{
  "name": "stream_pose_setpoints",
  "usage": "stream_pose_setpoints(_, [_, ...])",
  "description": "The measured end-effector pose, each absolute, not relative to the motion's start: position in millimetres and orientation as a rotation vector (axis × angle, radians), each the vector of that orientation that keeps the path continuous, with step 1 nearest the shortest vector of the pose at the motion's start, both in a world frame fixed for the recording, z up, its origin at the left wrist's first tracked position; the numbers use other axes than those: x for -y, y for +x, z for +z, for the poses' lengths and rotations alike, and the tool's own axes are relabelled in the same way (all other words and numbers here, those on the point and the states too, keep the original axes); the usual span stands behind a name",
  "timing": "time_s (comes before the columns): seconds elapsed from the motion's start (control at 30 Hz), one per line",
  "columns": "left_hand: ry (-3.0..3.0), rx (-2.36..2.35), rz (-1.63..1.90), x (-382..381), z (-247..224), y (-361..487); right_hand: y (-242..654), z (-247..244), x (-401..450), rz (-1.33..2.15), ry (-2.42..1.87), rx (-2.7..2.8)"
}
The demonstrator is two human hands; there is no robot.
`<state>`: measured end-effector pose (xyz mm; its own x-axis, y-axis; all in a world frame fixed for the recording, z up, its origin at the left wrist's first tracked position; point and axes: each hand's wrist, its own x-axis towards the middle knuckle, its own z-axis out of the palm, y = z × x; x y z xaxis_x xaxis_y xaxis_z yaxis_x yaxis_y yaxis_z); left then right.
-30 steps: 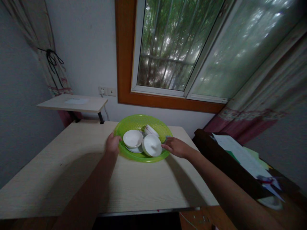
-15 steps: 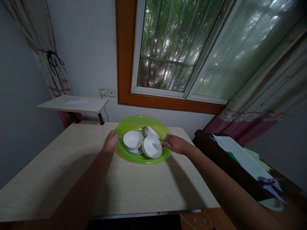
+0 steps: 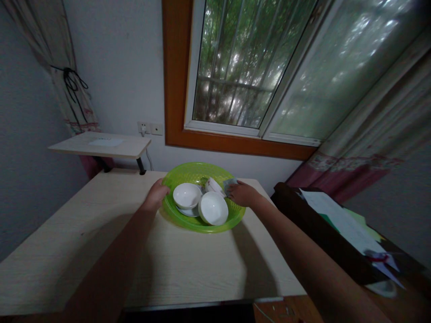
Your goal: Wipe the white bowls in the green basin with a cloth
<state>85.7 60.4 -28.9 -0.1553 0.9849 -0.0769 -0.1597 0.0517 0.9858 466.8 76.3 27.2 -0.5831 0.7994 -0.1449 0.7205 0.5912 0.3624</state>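
A green plastic basin (image 3: 183,172) rests at the far edge of the desk. Gripping its left rim is my left hand (image 3: 156,194), fingers closed over the edge. Inside lie white bowls: one at the left (image 3: 186,195) on a white plate (image 3: 190,212), one tilted at the front (image 3: 213,208), and a patterned one on its side (image 3: 214,186) behind. My right hand (image 3: 243,194) is at the basin's right side, closed on a greyish cloth (image 3: 230,184) that touches or nearly touches the inner wall.
The pale wooden desk (image 3: 191,269) spreads in front, with a small raised shelf (image 3: 104,146) at its back left. Behind it are the wall and a window with an orange-brown frame (image 3: 218,146). A dark cabinet (image 3: 303,220) with papers (image 3: 336,220) stands to the right.
My right hand has moved slightly back along the basin's right side, and the cloth now shows more. The basin's right part shifted slightly rightward. My left hand stays on the rim.
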Motion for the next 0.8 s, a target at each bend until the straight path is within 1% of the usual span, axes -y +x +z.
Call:
stream_pose_setpoints(0.17, [0.936, -1.251, 1.383, -62.2, -31.9, 86.4, 462.5, 21.2, -81.3, 0.363, 1.285, -2.49])
stream_pose_setpoints(0.37, [0.946, -1.241, 1.399, -63.8, -36.9, 86.4, 464.1, 26.6, -57.0, 0.376, 1.371, -2.447])
stream_pose_setpoints(0.63, [0.953, -1.289, 1.412, -62.7, -34.6, 87.8, 469.5, 33.0, -32.0, 0.097, 1.376, -2.495])
stream_pose_setpoints(0.8, [0.968, -1.277, 1.407, -64.3, -36.8, 85.1, 469.5, 29.6, -44.3, 0.17, 1.335, -2.462])
